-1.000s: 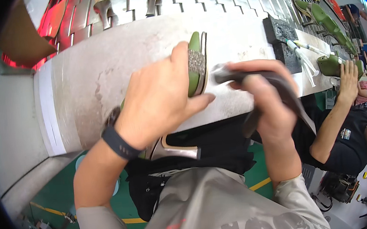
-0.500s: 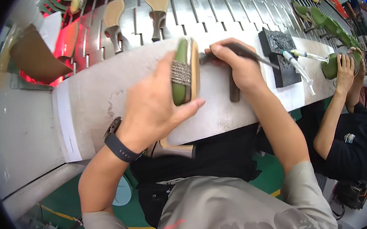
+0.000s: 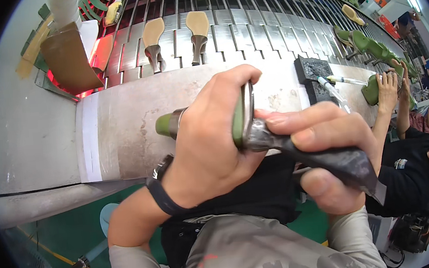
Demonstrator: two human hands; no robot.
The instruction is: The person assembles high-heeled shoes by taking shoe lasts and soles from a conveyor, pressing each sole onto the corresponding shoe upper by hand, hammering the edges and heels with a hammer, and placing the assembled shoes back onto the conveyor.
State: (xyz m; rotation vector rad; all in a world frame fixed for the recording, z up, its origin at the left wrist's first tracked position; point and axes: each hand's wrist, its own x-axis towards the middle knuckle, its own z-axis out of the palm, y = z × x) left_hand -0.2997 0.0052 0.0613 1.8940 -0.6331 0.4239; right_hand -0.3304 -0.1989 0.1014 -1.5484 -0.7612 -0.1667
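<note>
My left hand grips a green high-heeled shoe on its side, with the green toe end sticking out past my fingers. My right hand holds a dark, grimy tool handle whose tip presses against the shoe's sole edge. Both hands are raised close to the camera, above the near edge of the grey metal workbench. A black band sits on my left wrist.
Behind the bench runs a slatted conveyor carrying two tan-soled heels and green shoes farther right. A black block with brushes lies on the bench. A person in black works at my right, holding a green shoe.
Both hands have lifted the shoe and tool closer to the camera. The shoe has turned so its edge faces me, and the tool tip now meets the sole.
</note>
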